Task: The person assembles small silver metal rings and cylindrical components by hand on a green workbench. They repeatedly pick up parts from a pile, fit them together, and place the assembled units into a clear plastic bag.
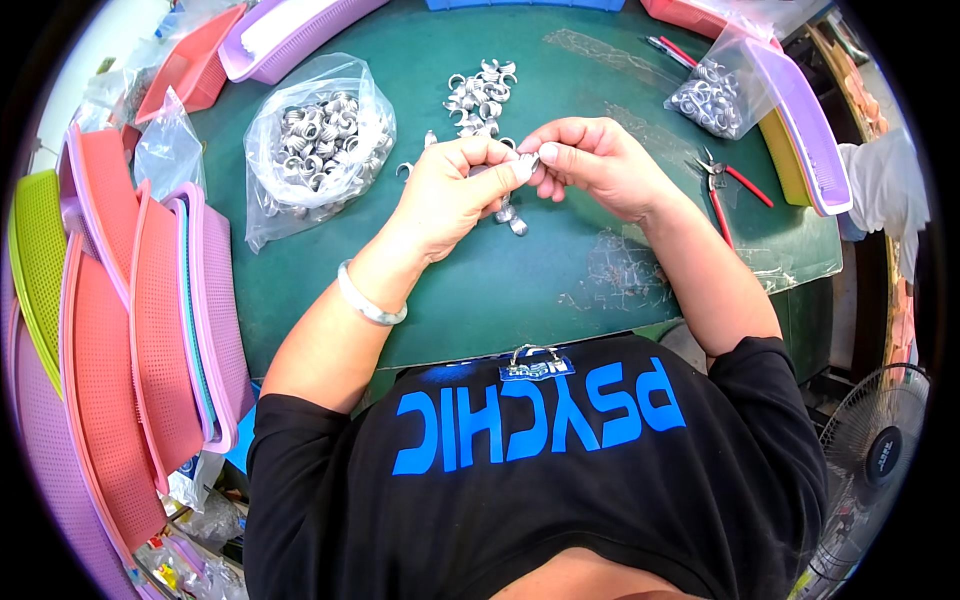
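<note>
My left hand (pixel 445 192) and my right hand (pixel 598 168) meet over the green table, both pinching a small silver open ring (pixel 534 161) between thumbs and fingertips. The fingers hide most of it. Just beyond my hands lies a loose pile of similar curved silver rings (pixel 484 98). A few more rings (pixel 515 224) lie right beneath my fingers, partly covered. To the left of my left hand, a clear plastic bag (pixel 259 222) stands open, filled with many such rings. A pale bangle (pixel 362 300) circles my left wrist.
Red-handled pliers (pixel 716 180) lie on the green table (pixel 500 300) at right, with another red-handled tool (pixel 672 52) farther back. Beyond them sits a clear bag of rings (pixel 712 98) beside a purple basket (pixel 800 120). Nested plastic baskets (pixel 110 380) crowd the left; a fan (pixel 870 470) stands lower right.
</note>
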`<state>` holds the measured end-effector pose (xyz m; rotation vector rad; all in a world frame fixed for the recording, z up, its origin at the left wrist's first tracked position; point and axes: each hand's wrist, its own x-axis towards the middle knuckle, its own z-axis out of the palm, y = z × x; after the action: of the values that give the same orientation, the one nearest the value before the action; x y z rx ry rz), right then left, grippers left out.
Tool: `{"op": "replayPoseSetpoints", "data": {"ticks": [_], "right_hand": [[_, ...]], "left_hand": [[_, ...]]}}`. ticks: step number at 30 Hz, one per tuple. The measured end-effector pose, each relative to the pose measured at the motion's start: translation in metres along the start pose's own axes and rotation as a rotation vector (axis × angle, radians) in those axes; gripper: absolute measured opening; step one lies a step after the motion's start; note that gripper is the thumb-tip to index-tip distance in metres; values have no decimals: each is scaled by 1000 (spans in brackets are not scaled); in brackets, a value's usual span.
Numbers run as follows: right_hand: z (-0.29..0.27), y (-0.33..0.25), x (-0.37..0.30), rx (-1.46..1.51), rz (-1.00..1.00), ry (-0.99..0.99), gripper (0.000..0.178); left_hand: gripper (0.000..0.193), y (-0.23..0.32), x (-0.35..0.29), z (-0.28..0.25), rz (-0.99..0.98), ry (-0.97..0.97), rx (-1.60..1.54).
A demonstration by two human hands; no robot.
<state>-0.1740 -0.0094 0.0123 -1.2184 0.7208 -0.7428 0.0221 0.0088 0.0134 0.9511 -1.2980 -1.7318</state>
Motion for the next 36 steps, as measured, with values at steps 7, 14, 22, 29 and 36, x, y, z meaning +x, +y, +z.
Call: {"op": "replayPoseSetpoints", "data": {"ticks": [7, 14, 22, 29, 36], "right_hand": [[3, 2, 0, -32, -55, 5, 24], [7, -5, -3, -104, -37, 35, 30], [11, 4, -1, -374, -291, 113, 30], [13, 2, -2, -654, -558, 183, 33], [14, 2, -1, -729, -663, 202, 41]], "left_hand": [[13, -2, 1, -2, -93, 33, -174], [12, -5, 2, -4, -94, 13, -237], [15, -8, 2, -4, -76, -17, -226], [17, -6, 1, -4, -65, -28, -189], [18, -6, 0, -3, -79, -11, -184]]}}
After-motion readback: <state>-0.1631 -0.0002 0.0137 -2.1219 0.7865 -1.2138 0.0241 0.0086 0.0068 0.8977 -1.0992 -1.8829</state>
